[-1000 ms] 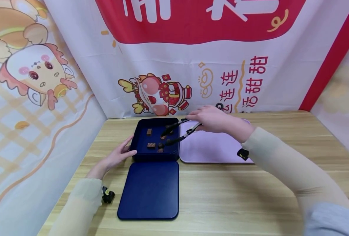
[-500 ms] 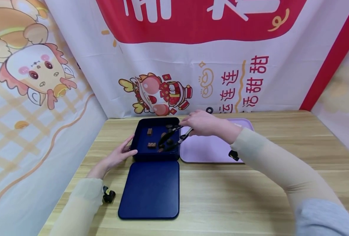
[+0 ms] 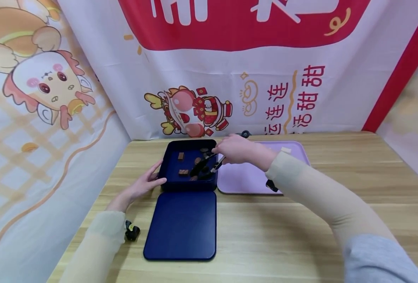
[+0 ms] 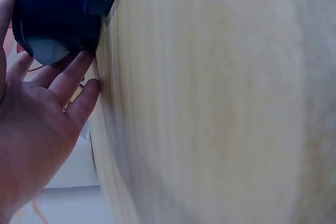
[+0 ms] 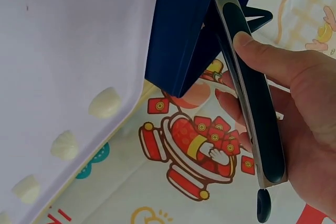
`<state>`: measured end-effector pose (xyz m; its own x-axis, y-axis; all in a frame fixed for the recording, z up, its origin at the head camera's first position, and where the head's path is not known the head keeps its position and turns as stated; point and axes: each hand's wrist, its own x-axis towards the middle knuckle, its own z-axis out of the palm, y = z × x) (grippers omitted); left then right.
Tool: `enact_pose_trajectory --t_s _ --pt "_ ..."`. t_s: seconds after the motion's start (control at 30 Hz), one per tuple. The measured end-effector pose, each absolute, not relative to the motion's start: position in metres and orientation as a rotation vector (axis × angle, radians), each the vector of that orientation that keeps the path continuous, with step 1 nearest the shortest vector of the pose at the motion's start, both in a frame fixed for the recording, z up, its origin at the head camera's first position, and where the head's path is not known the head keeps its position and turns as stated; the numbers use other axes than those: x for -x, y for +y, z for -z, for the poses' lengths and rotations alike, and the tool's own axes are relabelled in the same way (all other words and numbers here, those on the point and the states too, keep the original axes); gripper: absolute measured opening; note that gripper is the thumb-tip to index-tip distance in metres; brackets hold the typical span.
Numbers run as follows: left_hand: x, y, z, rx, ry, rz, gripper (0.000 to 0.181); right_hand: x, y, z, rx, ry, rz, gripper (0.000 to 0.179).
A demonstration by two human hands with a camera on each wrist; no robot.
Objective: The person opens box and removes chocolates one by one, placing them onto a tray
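Observation:
My right hand (image 3: 234, 148) grips a pair of tongs (image 5: 252, 87) with dark grips and silver metal edges, thumb along one arm. The tong heads reach down inside the dark blue box (image 3: 186, 188), among dark chocolates at its right side; they overlap those pieces, so I cannot tell whether one is pinched. At the box's left lie a brown rectangular chocolate (image 3: 181, 156) and a striped chocolate (image 3: 183, 172). My left hand (image 3: 142, 188) rests on the box's front left corner, fingers extended along the outer wall and thumb at the front.
A flat navy lid (image 3: 180, 226) lies in front of the box. To the right, close beside the box, is a pale purple tray (image 3: 244, 181). Several white pieces (image 5: 105, 103) sit along the tray's edge. A printed cloth (image 3: 195, 70) hangs behind the table.
My right hand has moved left and slightly down, lowering the tongs deeper into the box, and their heads have drawn closer together. My left hand stays at the box corner.

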<state>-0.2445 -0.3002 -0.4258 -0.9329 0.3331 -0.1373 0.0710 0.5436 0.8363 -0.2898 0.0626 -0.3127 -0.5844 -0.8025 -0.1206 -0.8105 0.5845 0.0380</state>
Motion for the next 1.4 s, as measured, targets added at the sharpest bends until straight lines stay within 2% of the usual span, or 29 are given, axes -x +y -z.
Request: enact_pose_trajectory --t_s 0.63,1.4 --pt "0.240 -0.297 0.426 -0.322 2.526 -1.332 0.080 0.286 0.076 0.322 1.389 2.791 -0.103 0.048" --pt "0.239 -0.298 0.428 -0.338 2.539 -1.317 0.079 0.277 0.125 0.301 1.388 2.974 0.198 0.049"
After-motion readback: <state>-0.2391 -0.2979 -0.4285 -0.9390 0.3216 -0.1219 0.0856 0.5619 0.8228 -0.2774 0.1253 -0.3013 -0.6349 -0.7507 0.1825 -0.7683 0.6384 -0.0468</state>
